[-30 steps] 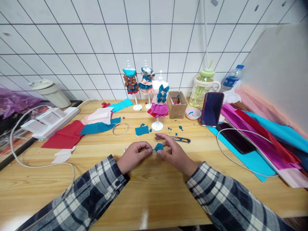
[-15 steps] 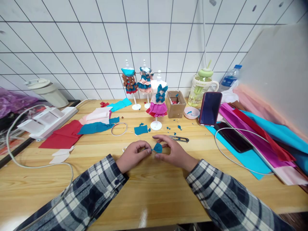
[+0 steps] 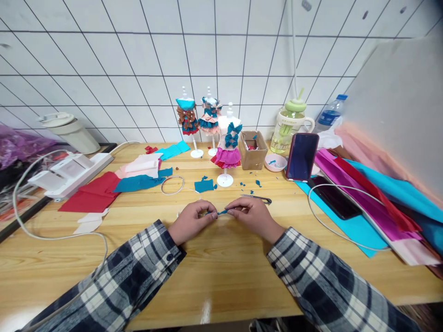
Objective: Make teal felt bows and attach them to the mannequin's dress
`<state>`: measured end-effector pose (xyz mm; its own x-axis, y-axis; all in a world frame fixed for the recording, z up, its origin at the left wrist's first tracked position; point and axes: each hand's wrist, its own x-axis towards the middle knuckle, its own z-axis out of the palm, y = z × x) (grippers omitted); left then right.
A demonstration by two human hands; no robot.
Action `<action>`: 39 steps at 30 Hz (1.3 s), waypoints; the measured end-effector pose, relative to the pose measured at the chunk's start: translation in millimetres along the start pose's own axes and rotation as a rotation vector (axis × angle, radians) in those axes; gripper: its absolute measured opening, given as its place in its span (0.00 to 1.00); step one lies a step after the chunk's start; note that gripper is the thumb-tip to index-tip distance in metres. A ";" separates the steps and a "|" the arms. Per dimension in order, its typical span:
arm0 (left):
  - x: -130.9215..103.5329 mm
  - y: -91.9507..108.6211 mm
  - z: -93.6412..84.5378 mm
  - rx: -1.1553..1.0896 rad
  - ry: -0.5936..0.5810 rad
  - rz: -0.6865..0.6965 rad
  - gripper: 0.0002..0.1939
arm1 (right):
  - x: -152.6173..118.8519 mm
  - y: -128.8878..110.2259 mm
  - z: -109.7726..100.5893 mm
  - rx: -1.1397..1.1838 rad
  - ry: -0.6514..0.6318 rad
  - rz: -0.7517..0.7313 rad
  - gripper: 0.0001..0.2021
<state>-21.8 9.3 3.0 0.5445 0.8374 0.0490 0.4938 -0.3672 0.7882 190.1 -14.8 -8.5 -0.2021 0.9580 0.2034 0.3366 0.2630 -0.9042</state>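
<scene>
Between my hands runs a small twisted piece of teal fabric (image 3: 222, 212). My left hand (image 3: 194, 220) pinches one end of it, and my right hand (image 3: 254, 216) pinches the other, just above the table. Most of the piece is hidden by my fingers. Right behind my right hand lie thread snips (image 3: 256, 198). A flat teal fabric scrap (image 3: 204, 185) rests beyond my left hand. Past it stands a mini dress form (image 3: 226, 138) with a teal bow on its front and a magenta skirt.
Two more dressed forms (image 3: 187, 117) stand at the back. A cardboard box (image 3: 254, 152), a pink bowl (image 3: 276, 163), a propped phone (image 3: 302, 157) and a drink jug (image 3: 290, 124) are to their right. Red cloth (image 3: 92, 191) and a power strip (image 3: 79, 170) lie left; a cable loops over fabrics right.
My right fingers have closed from a loose spread to a pinch on the teal fabric. Its flared end is now squeezed narrow. My left hand stays in place.
</scene>
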 end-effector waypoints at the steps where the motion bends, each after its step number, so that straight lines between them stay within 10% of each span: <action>1: 0.0 -0.3 -1.3 0.020 0.003 0.010 0.11 | 0.0 0.4 -0.1 -0.018 -0.008 -0.007 0.05; 10: 2.8 2.3 -8.9 0.131 -0.009 0.184 0.10 | -0.8 -0.3 0.5 -0.151 -0.029 -0.168 0.05; 16: 0.7 -1.5 0.6 0.026 0.014 -0.001 0.11 | 4.1 5.2 -13.7 -0.172 0.063 -0.083 0.13; 20: -0.6 2.4 5.3 -0.138 0.038 -0.130 0.11 | 23.1 26.4 -45.9 -0.605 0.318 0.046 0.10; 27: 6.5 4.8 11.4 -0.298 0.175 -0.191 0.10 | 46.9 44.8 -48.4 -0.874 0.144 0.132 0.10; 35: 5.3 7.8 5.0 -1.062 0.228 -0.368 0.07 | 41.9 33.0 -45.8 -0.769 0.256 0.054 0.07; 39: 1.9 14.6 2.0 -1.483 0.078 -0.463 0.11 | 27.8 19.1 -27.9 -0.400 0.282 0.021 0.07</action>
<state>-12.2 4.7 13.3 0.4811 0.7957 -0.3679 -0.5111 0.5956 0.6197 216.6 20.0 -9.7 0.0474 0.9426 0.3305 0.6763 0.2132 -0.7051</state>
